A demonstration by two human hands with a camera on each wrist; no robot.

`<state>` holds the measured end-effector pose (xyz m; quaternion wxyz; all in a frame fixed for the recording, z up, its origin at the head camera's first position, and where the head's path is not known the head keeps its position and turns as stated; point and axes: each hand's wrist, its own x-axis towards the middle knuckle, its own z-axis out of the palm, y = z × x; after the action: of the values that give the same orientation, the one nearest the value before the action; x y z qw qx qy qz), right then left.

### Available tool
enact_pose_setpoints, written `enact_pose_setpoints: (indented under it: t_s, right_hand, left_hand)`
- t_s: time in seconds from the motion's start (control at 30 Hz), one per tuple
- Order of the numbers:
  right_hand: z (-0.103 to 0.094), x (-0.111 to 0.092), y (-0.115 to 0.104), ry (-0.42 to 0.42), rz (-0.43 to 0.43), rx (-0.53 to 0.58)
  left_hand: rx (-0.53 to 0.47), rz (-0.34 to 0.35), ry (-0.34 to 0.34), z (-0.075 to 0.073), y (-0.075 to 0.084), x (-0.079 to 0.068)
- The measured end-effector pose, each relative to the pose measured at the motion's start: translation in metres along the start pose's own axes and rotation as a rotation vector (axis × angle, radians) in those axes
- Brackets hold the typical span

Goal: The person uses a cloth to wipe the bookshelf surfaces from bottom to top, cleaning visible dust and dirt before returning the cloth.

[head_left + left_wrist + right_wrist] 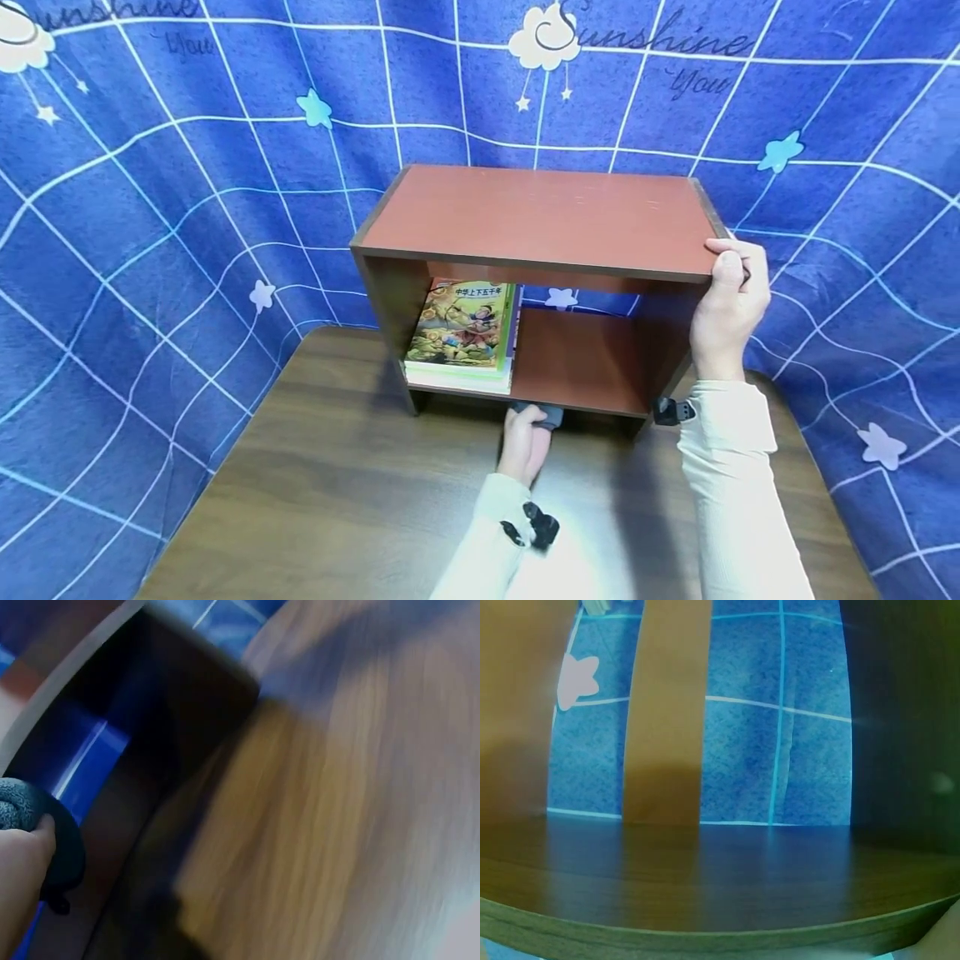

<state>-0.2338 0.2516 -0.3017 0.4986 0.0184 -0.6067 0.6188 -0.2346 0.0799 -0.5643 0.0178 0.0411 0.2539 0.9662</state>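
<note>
A small shelf unit with a reddish-brown top and dark sides stands on the wooden table. My right hand grips its front right top corner, thumb on top. Below the lower board's front edge, my left hand holds a dark teal, fuzzy cloth. In the left wrist view, the thumb presses on the cloth, which looks folded or rolled. Stacked books with illustrated covers lie on the left of the lower board. The right wrist view looks into the unit, past a brown back slat.
The wooden table extends in front of and beside the unit. A blue curtain with white grid lines and stars hangs behind and on both sides. Both wrists carry small black cameras.
</note>
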Motion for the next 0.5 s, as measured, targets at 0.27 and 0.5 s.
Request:
enact_pose_setpoints:
  t_s: [0.27, 0.5]
  right_hand:
    - [0.001, 0.001, -0.005, -0.068, -0.112, 0.009]
    - [-0.004, 0.0, -0.002, -0.059, -0.086, -0.018]
  left_hand:
    - [-0.055, 0.002, 0.017, 0.039, -0.06, 0.002]
    - [-0.173, -0.061, 0.075, 0.067, -0.105, -0.008]
